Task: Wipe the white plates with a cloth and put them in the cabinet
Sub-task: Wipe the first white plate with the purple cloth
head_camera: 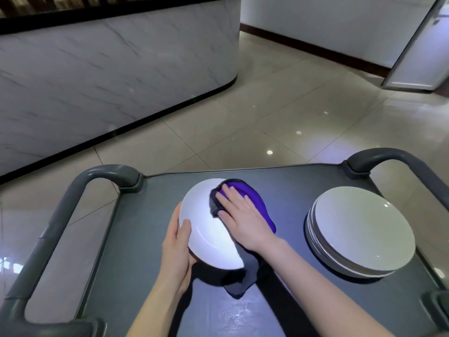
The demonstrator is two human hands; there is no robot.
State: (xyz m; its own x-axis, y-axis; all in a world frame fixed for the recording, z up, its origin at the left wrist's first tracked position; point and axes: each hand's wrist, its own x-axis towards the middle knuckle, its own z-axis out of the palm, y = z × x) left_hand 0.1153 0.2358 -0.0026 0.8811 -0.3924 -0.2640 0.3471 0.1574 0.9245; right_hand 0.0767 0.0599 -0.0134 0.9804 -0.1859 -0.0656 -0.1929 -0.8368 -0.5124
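The left hand (pixel 176 249) is gripping the white plate (pixel 206 222) by its left rim, thumb on top, fingers curled beneath, tilting it face-up over the cart (pixel 279 181). The right hand (pixel 243 220), fingers straight and together, is pressing the purple cloth (pixel 252 198) onto it, the cloth's length trailing toward the person. A plate stack (pixel 359 232) is lying flat at the right.

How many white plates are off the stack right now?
1: the round white plate over the grey cart top, left hand holding its rim, right hand pressing the purple and grey cloth onto it. The rest are in the plate stack at right.
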